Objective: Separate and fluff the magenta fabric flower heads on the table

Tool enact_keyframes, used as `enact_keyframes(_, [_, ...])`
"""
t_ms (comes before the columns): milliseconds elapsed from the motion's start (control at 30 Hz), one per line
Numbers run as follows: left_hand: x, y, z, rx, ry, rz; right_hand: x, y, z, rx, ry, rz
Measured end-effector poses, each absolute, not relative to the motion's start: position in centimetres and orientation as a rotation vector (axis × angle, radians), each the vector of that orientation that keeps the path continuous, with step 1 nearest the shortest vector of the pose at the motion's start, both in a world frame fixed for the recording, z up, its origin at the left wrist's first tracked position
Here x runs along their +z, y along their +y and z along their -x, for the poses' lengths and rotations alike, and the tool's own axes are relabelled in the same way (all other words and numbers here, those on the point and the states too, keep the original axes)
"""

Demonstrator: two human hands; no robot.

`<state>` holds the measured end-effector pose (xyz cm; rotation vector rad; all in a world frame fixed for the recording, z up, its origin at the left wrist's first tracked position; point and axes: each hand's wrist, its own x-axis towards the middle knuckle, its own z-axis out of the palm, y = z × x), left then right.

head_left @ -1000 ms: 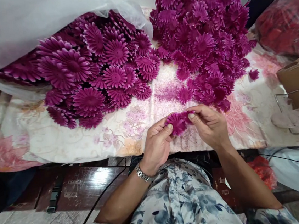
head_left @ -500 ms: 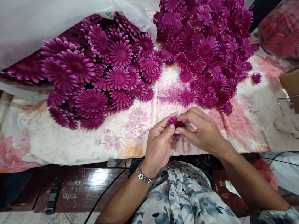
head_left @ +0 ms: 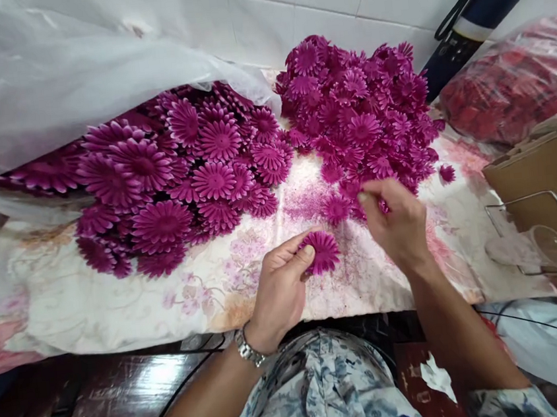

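Note:
My left hand pinches a small purple artificial flower head between thumb and fingers, its petals spread and facing up. My right hand is apart from it, to the right, at the near edge of a heap of smaller purple flower heads. Its thumb and forefinger are pressed together; whether anything sits between them I cannot make out. Larger purple flower heads with pale petal tips lie on the left, spilling from a translucent plastic bag.
A floral tablecloth with purple specks covers the table. On the right are a cardboard box, a wire frame with a clear plastic cup, and a bag of red pieces. A dark blue bottle-like object leans at the back.
Both hands were together on the flower head; my right hand has let go and moved right toward the heap. My left hand keeps the flower head, now in fuller sight. The view has tilted up.

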<state>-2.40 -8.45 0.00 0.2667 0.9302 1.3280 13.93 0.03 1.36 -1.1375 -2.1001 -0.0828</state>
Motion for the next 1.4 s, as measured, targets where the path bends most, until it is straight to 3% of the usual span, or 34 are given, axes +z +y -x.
enact_keyframes(100, [0.7, -6.9, 3.0, 1.3, 0.888, -0.227, 2.2, 2.2, -14.6, -0.284, -2.092, 1.258])
enact_keyframes(267, [1.2, -4.1, 3.1, 1.281, 0.813, -0.347, 2.5, 0.8, -12.6, 0.273, -2.223, 1.025])
enact_keyframes(367, [1.2, -3.0, 2.8, 1.274, 0.795, -0.398, 1.8, 0.4, -11.3, 0.349, -2.254, 0.931])
enact_keyframes(733, [-0.1, -2.4, 2.7, 1.317, 0.816, -0.413, 2.0, 1.7, -11.2, 0.153, -2.226, 0.953])
enact_keyframes(933, [0.1, -2.3, 3.0, 1.345, 0.838, -0.353, 2.1, 5.1, -12.7, -0.345, -2.114, 1.217])
enact_keyframes(1167, [0.0, -2.2, 2.8, 1.383, 0.84, -0.37, 1.5, 3.4, -10.7, 0.267, -2.363, 0.717])
enact_keyframes(1400, [-0.3, -2.3, 2.8, 1.314, 0.902, -0.403, 0.7, 3.0, -10.4, 0.371, -2.345, 0.791])
